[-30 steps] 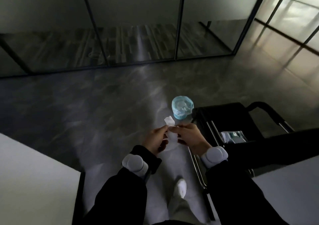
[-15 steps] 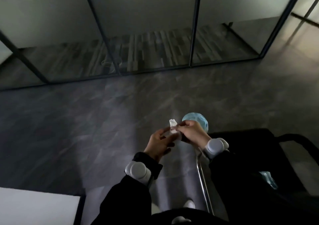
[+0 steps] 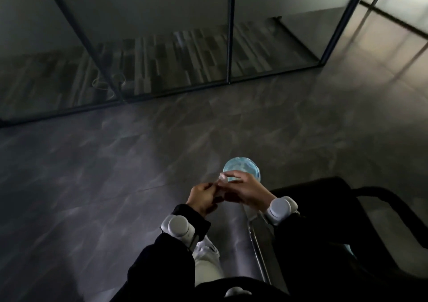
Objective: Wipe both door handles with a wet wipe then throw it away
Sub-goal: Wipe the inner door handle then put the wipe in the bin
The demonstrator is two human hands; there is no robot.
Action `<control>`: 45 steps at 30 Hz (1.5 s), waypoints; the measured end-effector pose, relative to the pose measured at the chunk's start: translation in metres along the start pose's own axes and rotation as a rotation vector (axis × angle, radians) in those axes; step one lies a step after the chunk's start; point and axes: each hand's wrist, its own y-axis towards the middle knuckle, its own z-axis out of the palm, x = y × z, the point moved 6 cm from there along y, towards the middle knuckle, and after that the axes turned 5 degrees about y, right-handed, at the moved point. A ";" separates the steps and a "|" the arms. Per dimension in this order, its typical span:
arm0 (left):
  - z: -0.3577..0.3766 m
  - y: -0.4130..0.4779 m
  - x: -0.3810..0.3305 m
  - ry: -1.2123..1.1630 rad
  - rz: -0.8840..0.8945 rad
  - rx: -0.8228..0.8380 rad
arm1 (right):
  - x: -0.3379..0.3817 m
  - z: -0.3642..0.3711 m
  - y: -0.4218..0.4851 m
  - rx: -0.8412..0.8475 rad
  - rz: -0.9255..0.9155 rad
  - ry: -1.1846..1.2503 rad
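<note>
A small white wet wipe [image 3: 221,181] is pinched between both my hands in front of my body. My left hand [image 3: 202,197] grips its lower part and my right hand [image 3: 245,189] holds its upper end with thumb and forefinger. Most of the wipe is hidden by my fingers. Directly beyond my right hand stands a small bin lined with a light blue bag [image 3: 242,168] on the floor. No door handle is in view.
A black chair [image 3: 328,211] with a chrome frame stands at my right. Glass partition walls with dark frames [image 3: 229,46] run across the far side of the grey tiled floor. My white shoe [image 3: 206,253] shows below my hands.
The white surface at lower left has left the view. My hands have closed around the wipe, which shows less than before, and now sit just before the blue-lined bin.
</note>
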 end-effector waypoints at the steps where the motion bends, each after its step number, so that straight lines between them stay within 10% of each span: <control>1: 0.006 0.031 -0.026 0.013 -0.006 0.047 | 0.015 -0.011 0.033 -0.024 -0.017 0.018; 11: 0.014 0.162 -0.114 -0.179 -0.204 0.246 | 0.091 -0.056 0.153 -0.280 -0.216 -0.494; 19: 0.023 0.229 -0.141 -0.123 -0.247 0.089 | 0.113 -0.071 0.214 -0.194 -0.278 -0.570; 45: -0.052 0.290 -0.174 0.029 -0.442 -0.193 | -0.008 -0.237 0.390 -0.497 0.540 -0.605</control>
